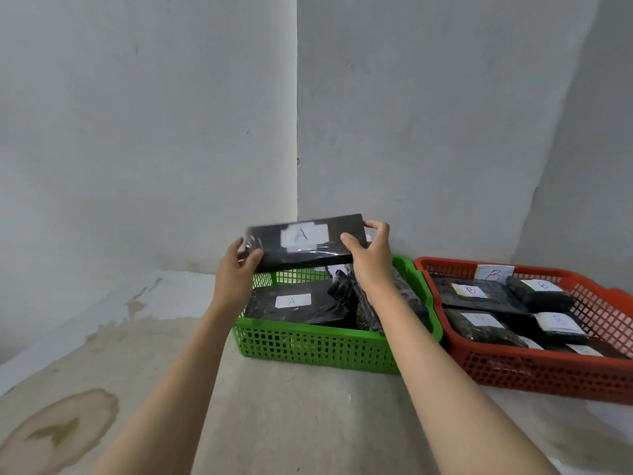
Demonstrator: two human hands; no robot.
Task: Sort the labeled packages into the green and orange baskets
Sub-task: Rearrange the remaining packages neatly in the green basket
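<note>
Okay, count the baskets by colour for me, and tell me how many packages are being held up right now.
Green basket: 1
Orange basket: 1
Held package, labeled A, gripped by left hand and right hand: 1
Total: 3

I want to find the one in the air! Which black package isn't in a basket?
The A package, gripped by left hand and right hand above the green basket. The others lie in baskets.

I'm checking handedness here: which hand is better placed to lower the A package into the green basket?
Probably the right hand: it grips the package directly over the green basket, while the left hand sits beyond its left rim.
</note>
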